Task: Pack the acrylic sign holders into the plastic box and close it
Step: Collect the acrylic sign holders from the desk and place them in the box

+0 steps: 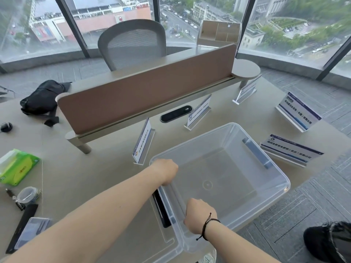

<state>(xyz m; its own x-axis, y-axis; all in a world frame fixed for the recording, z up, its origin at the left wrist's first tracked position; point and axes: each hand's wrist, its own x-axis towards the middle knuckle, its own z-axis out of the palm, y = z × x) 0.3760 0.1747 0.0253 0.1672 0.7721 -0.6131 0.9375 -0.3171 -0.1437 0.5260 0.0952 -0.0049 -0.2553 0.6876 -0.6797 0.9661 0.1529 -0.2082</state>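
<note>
Five sign holders stand on the desk: one (142,141) just left of the box (237,168), one (198,114) behind it, one (245,92) by the divider's (144,92) end, two (298,111) (288,149) to the right. The single clear box sits open and empty, its right corner overhanging the desk edge. The left hand (167,172) and right hand (199,215) both grip its near rim. One lid (144,236) lies flat at its left.

Chinese print on acrylic sign holders (295,151), too blurred to read.
</note>
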